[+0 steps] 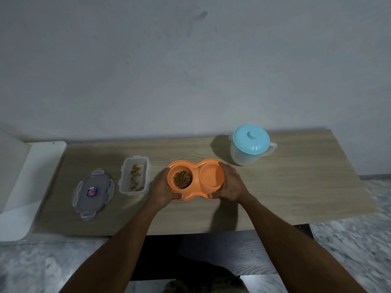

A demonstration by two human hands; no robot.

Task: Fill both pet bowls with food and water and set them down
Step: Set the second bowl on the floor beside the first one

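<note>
While both hands are gripping the orange double pet bowl [196,180] at the middle of the wooden table [296,187], the left hand [161,190] is curling around its left end and the right hand [231,185] is wrapping its right end, thumbs pressing on the near rim. Brown kibble [182,179] is sitting in the left cup; whether the right cup is holding water cannot be told. An open clear food box [134,176] is lying just left, its lid [93,193] beside it. A jug with a blue lid [250,148] is standing behind the bowl.
</note>
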